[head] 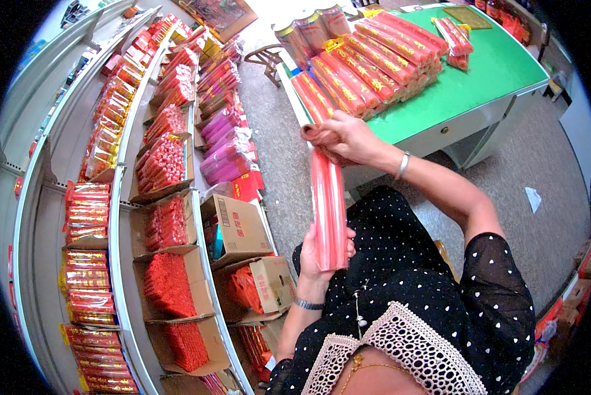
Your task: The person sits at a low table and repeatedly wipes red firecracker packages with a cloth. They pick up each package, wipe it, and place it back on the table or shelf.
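Observation:
A plastic-wrapped bundle of red candles (329, 197) is held upright in front of my body. My left hand (320, 249) grips it around the lower end. At its upper end my right hand (342, 138) holds a crumpled brownish-pink cloth (320, 136) against the wrapping. Just beyond that hand, wrapped red candles with gold lettering (364, 69) lie stacked on the green-topped desk (498, 69). A smaller candle pack (452, 37) rests farther right on the desk.
Shelves (122, 197) with boxes and packs of red candles run along the left. Tall wrapped cylinders (310, 32) stand at the desk's far left corner. A wooden stool (266, 59) is behind it. A paper scrap (533, 199) lies on the floor at right.

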`<state>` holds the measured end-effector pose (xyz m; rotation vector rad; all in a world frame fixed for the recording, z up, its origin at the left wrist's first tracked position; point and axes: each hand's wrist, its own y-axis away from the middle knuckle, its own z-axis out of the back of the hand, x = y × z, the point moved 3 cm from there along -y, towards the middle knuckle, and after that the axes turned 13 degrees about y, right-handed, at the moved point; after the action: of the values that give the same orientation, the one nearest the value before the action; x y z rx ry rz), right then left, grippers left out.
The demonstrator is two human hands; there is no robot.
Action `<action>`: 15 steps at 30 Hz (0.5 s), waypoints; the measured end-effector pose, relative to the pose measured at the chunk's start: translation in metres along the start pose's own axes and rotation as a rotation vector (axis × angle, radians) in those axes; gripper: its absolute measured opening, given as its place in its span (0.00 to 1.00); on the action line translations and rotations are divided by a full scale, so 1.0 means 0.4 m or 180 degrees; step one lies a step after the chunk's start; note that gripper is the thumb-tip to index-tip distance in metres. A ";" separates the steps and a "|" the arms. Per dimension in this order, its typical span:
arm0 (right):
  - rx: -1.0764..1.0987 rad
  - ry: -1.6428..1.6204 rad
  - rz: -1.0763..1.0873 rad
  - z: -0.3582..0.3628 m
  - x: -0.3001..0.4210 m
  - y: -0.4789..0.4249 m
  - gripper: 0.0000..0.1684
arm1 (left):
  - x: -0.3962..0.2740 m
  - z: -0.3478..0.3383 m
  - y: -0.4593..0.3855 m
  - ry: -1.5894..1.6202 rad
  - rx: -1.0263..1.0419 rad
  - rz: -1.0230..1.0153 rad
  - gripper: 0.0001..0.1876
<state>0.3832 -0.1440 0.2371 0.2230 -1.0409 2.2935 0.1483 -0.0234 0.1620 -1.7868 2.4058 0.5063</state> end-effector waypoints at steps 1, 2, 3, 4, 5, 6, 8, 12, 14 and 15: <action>-0.0035 -0.1019 -0.0460 0.014 -0.001 0.005 0.16 | -0.011 -0.025 0.007 -0.0697 -0.0136 -0.0423 0.38; -0.0066 -0.2037 -0.0920 0.026 0.010 0.026 0.16 | -0.023 -0.059 0.025 -0.1393 -0.0274 -0.0848 0.39; -0.0116 -0.3051 -0.1395 0.035 0.025 0.054 0.17 | -0.037 -0.092 0.039 -0.2099 -0.0407 -0.1252 0.40; -0.0514 -0.3282 -0.1228 0.021 0.032 0.082 0.20 | -0.049 -0.105 0.046 -0.2241 -0.0466 -0.1493 0.45; 0.0036 -0.4001 -0.1819 -0.006 0.070 0.136 0.23 | -0.050 -0.136 0.052 -0.2710 -0.0530 -0.1898 0.47; 0.0116 -0.4472 -0.1661 0.005 0.139 0.151 0.27 | -0.050 -0.177 0.044 -0.3177 -0.0588 -0.2273 0.49; 0.0309 -0.4818 -0.1622 -0.039 0.206 0.214 0.36 | -0.061 -0.182 0.038 -0.4368 -0.0794 -0.2493 0.57; 0.0404 -0.5008 -0.2387 -0.058 0.243 0.256 0.31 | -0.044 -0.162 0.055 -0.4517 -0.0750 -0.1819 0.55; 0.0326 -0.5217 -0.2468 -0.079 0.230 0.269 0.29 | -0.032 -0.133 0.063 -0.3408 -0.0734 -0.1719 0.51; 0.0289 -0.5311 -0.2517 -0.081 0.226 0.271 0.28 | -0.026 -0.123 0.064 -0.2845 -0.0715 -0.1659 0.49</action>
<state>0.2497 -0.1345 0.1817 2.3021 -1.0989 1.0468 0.1330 -0.0234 0.2162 -1.6448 1.2808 1.2010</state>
